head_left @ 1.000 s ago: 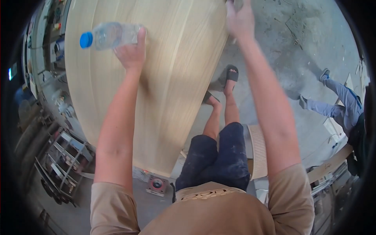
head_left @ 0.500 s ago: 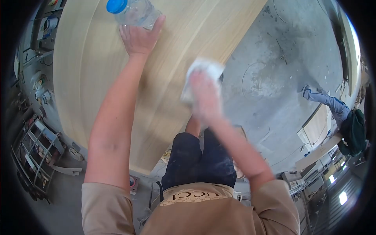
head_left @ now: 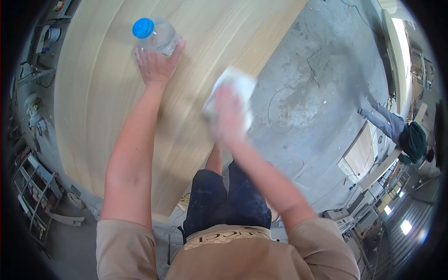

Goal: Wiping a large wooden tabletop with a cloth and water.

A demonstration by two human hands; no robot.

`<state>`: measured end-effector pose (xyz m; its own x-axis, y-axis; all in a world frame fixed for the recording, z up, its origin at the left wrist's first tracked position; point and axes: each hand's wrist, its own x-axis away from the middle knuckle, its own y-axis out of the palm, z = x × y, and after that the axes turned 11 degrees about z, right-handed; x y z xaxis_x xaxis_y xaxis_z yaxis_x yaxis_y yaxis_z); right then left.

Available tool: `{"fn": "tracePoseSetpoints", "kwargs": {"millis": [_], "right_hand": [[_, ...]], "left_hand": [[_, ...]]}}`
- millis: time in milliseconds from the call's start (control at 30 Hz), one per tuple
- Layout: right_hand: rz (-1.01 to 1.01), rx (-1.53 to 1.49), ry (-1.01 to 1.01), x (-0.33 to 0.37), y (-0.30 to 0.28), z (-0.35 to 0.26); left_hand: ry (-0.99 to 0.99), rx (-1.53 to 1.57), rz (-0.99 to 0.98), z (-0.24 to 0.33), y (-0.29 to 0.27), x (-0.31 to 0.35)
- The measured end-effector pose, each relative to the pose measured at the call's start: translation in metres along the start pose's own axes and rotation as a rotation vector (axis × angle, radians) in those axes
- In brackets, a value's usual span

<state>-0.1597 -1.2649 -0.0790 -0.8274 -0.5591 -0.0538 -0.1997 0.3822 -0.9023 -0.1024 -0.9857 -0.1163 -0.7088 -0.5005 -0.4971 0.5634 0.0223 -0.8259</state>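
A pale wood-grain board (head_left: 107, 93) lies in front of me. Near its far part is a clear plastic bottle (head_left: 163, 37) with a blue lid (head_left: 143, 28). My left hand (head_left: 157, 67) is around the lower part of this bottle, thumb on the right side and fingers on the left; some fingertips are hidden by it. By the board's right edge my right hand (head_left: 228, 114) presses a white cloth (head_left: 240, 81) against the surface. That hand and the cloth are smeared by motion, and part of the cloth lies under the fingers.
Grey concrete floor (head_left: 298, 102) with a thin cable runs along the board's right side. A person (head_left: 396, 130) in a dark green top is farther right, near leaning panels (head_left: 359, 151). On the left stands a metal rack (head_left: 37, 186).
The view has shifted, so the board, bottle and both hands appear farther left. The bottle and my left hand also sit lower in the picture. The cloth stays in my right hand.
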Motion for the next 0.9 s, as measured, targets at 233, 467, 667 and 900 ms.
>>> {"fn": "tracePoseSetpoints", "kwargs": {"millis": [233,467,667,900], "right_hand": [[-0.157,-0.157,0.096,0.012,-0.013,-0.027],[0.254,0.095,0.054,-0.191,-0.034,0.128],[0.344,0.197,0.046,-0.349,-0.061,0.242],[0.266,0.289,0.083,-0.516,-0.115,0.367]], "left_hand": [[0.050,-0.005,-0.034,-0.003,-0.005,-0.004],[0.026,0.151,-0.048,0.000,-0.002,-0.002],[0.018,0.145,-0.080,-0.006,-0.020,0.001],[-0.008,0.152,-0.140,-0.003,-0.017,-0.005]]}}
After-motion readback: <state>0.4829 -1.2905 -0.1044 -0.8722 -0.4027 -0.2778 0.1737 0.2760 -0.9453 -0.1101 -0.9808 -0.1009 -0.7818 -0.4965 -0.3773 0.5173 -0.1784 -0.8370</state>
